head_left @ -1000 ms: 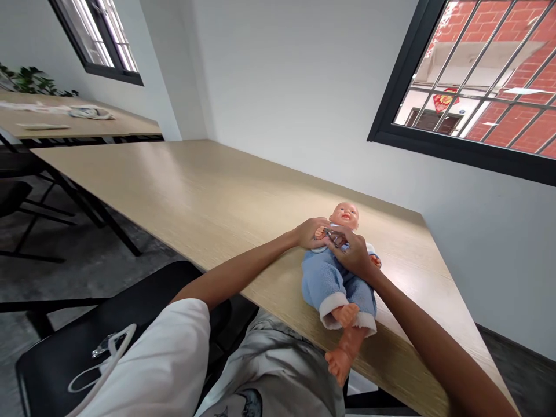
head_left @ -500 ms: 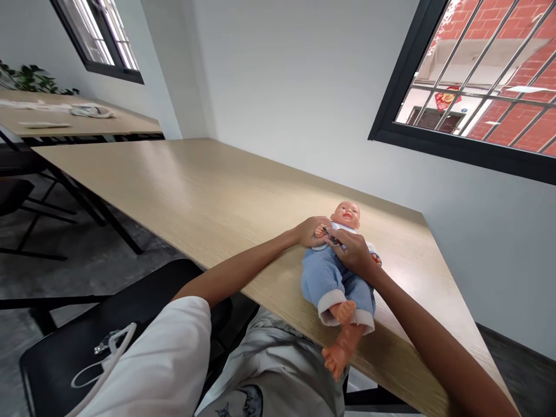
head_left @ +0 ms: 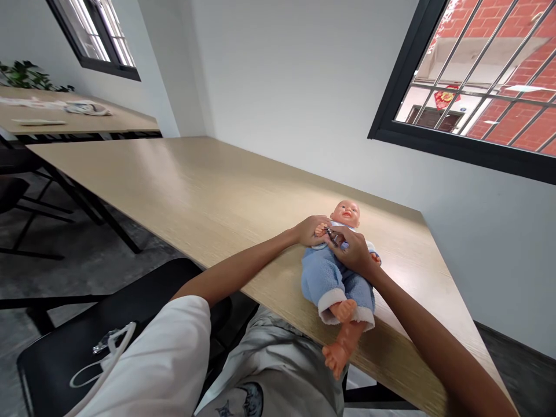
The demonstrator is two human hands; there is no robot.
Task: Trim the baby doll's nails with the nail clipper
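A baby doll in a light blue fleece suit lies on its back on the wooden table, head toward the wall, one bare foot past the near edge. My left hand is closed around the doll's small hand. My right hand rests on the doll's chest, pinching a small metal nail clipper against the doll's fingers.
A black chair with a white cord on its seat stands to my left. Behind it lies a second table with papers and a plant. A white wall and a barred window run along the table's far side.
Both hands stay on the doll with only slight shifts. The view has drifted a little.
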